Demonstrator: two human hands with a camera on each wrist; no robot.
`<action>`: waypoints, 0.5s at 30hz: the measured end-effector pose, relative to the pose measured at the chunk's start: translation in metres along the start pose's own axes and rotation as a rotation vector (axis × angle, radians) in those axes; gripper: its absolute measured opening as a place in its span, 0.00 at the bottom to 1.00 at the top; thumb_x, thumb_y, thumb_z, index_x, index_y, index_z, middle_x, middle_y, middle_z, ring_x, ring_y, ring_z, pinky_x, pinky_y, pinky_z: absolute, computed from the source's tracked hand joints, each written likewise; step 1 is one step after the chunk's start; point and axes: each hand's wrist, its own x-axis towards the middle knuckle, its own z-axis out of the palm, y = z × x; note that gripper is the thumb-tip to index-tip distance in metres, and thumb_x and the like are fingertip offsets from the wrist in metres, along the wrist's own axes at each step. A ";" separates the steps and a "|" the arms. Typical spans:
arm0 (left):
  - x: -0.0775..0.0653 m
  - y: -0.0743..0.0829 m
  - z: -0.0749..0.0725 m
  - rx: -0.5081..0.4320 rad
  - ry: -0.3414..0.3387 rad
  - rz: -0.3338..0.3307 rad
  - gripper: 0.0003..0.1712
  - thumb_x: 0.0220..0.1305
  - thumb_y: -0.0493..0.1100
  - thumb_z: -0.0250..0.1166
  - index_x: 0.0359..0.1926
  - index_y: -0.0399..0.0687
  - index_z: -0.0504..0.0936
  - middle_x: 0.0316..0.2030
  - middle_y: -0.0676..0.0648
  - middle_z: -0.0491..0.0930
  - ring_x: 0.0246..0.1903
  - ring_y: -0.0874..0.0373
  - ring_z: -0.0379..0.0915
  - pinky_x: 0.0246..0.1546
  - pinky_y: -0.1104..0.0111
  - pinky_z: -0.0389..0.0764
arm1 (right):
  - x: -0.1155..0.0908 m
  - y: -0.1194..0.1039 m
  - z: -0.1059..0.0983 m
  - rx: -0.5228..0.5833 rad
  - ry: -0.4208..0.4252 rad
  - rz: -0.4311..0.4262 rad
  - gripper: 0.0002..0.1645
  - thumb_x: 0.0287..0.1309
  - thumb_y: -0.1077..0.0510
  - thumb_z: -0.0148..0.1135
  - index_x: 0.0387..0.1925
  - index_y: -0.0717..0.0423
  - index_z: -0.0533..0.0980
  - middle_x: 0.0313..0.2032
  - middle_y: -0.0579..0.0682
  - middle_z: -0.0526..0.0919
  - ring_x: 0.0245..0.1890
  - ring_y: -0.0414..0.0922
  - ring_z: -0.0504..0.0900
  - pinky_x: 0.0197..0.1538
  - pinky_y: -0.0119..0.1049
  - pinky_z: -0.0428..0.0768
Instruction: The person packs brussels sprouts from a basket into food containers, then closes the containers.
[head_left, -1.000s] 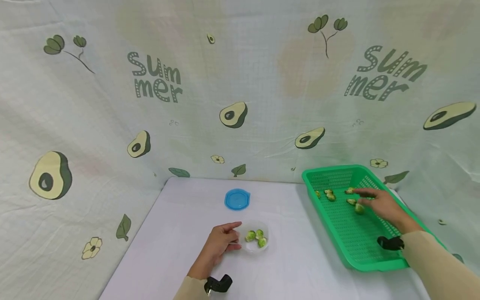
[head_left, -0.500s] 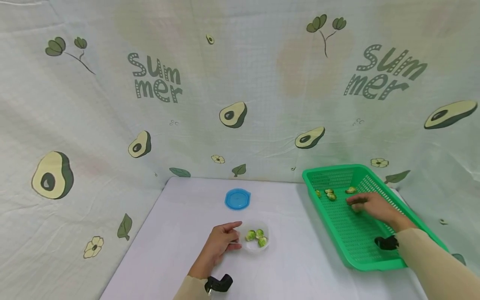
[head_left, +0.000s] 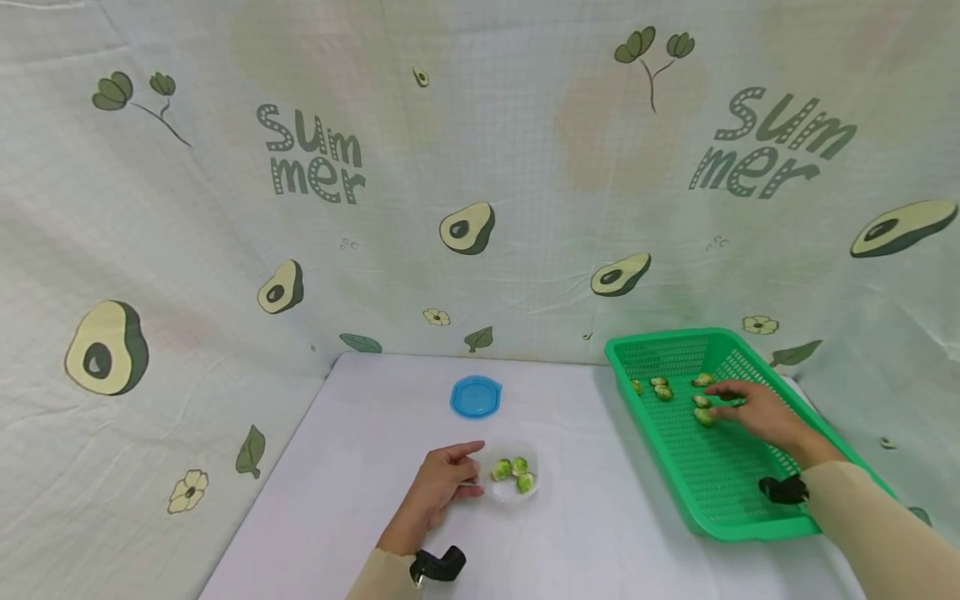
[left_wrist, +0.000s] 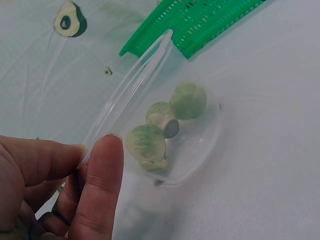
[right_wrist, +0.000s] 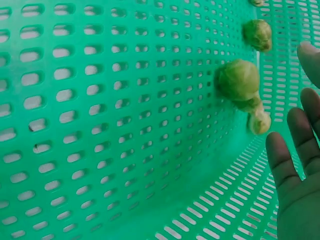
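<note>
My left hand (head_left: 442, 485) pinches the rim of a clear plastic bowl (left_wrist: 196, 145) between thumb and finger. The bowl stands on the white-covered table with several Brussels sprouts (head_left: 502, 470) inside. My right hand (head_left: 761, 417) is over the green basket (head_left: 727, 479), its fingers spread and relaxed with nothing between them. Just off its fingertips lie a larger Brussels sprout (head_left: 703, 417) and a smaller one behind it. In the right wrist view, a pale green sprout (right_wrist: 240, 80) shows beside the fingers.
A blue lid (head_left: 476, 397) lies on the table behind the bowl. More sprouts (head_left: 662, 390) sit toward the far left of the basket. A cloth printed with avocados (head_left: 467, 227) hangs behind the table and along its sides.
My right hand reached left and down over the near sprouts, then drew back right. The larger sprout now lies further left in the basket. My left hand and the bowl have stayed put.
</note>
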 end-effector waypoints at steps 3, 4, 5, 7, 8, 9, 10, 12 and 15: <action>0.000 0.000 0.000 0.002 0.004 0.003 0.27 0.71 0.32 0.65 0.70 0.40 0.79 0.35 0.47 0.78 0.33 0.56 0.78 0.36 0.66 0.92 | 0.000 -0.001 0.001 0.000 -0.005 -0.005 0.31 0.71 0.51 0.67 0.66 0.67 0.76 0.66 0.77 0.71 0.63 0.75 0.72 0.55 0.69 0.79; -0.001 -0.001 0.000 0.001 0.005 0.002 0.27 0.71 0.32 0.66 0.70 0.40 0.79 0.35 0.47 0.78 0.33 0.56 0.78 0.36 0.66 0.92 | 0.000 -0.001 0.002 -0.003 -0.006 -0.012 0.31 0.71 0.51 0.68 0.66 0.67 0.76 0.66 0.77 0.72 0.63 0.75 0.72 0.55 0.69 0.79; -0.001 0.000 0.000 0.001 0.005 0.003 0.27 0.71 0.32 0.65 0.70 0.40 0.79 0.35 0.47 0.77 0.34 0.56 0.78 0.36 0.66 0.92 | 0.001 -0.001 0.002 -0.007 -0.009 -0.015 0.30 0.71 0.52 0.68 0.65 0.67 0.76 0.66 0.76 0.72 0.62 0.74 0.73 0.55 0.68 0.80; -0.002 0.000 0.000 -0.002 0.003 0.004 0.27 0.71 0.31 0.65 0.70 0.39 0.79 0.35 0.47 0.77 0.34 0.56 0.78 0.36 0.66 0.92 | 0.001 -0.002 0.002 -0.013 -0.017 -0.025 0.29 0.70 0.52 0.69 0.64 0.67 0.77 0.64 0.76 0.74 0.61 0.73 0.75 0.54 0.67 0.80; -0.002 0.000 0.000 -0.002 0.003 0.003 0.27 0.71 0.32 0.65 0.69 0.40 0.79 0.35 0.47 0.77 0.34 0.56 0.78 0.37 0.66 0.92 | 0.002 -0.002 0.003 -0.015 -0.020 -0.031 0.29 0.69 0.53 0.69 0.63 0.66 0.78 0.64 0.75 0.75 0.60 0.72 0.76 0.54 0.65 0.81; -0.002 0.000 0.000 -0.001 0.003 0.001 0.27 0.71 0.32 0.65 0.69 0.40 0.79 0.35 0.47 0.77 0.34 0.56 0.78 0.37 0.66 0.92 | 0.003 -0.002 0.004 -0.016 -0.024 -0.038 0.28 0.69 0.53 0.70 0.63 0.66 0.79 0.63 0.74 0.76 0.59 0.71 0.77 0.54 0.64 0.81; -0.002 0.000 0.000 -0.001 0.003 0.001 0.26 0.71 0.32 0.66 0.69 0.40 0.80 0.35 0.47 0.77 0.34 0.56 0.78 0.37 0.66 0.92 | 0.004 -0.002 0.005 -0.019 -0.031 -0.045 0.28 0.68 0.54 0.70 0.62 0.67 0.79 0.62 0.74 0.77 0.58 0.70 0.78 0.53 0.64 0.81; -0.001 0.000 0.000 0.003 0.004 0.003 0.26 0.71 0.32 0.66 0.69 0.41 0.80 0.36 0.47 0.77 0.34 0.57 0.78 0.37 0.66 0.92 | 0.006 -0.002 0.007 -0.025 -0.046 -0.058 0.28 0.67 0.55 0.71 0.62 0.67 0.79 0.60 0.72 0.79 0.57 0.69 0.79 0.54 0.64 0.81; 0.000 0.000 0.000 0.004 0.005 0.003 0.26 0.70 0.32 0.66 0.68 0.41 0.81 0.35 0.47 0.76 0.34 0.57 0.78 0.36 0.66 0.91 | 0.009 -0.003 0.011 -0.032 -0.077 -0.080 0.27 0.66 0.58 0.70 0.62 0.69 0.79 0.59 0.72 0.80 0.58 0.70 0.79 0.55 0.66 0.81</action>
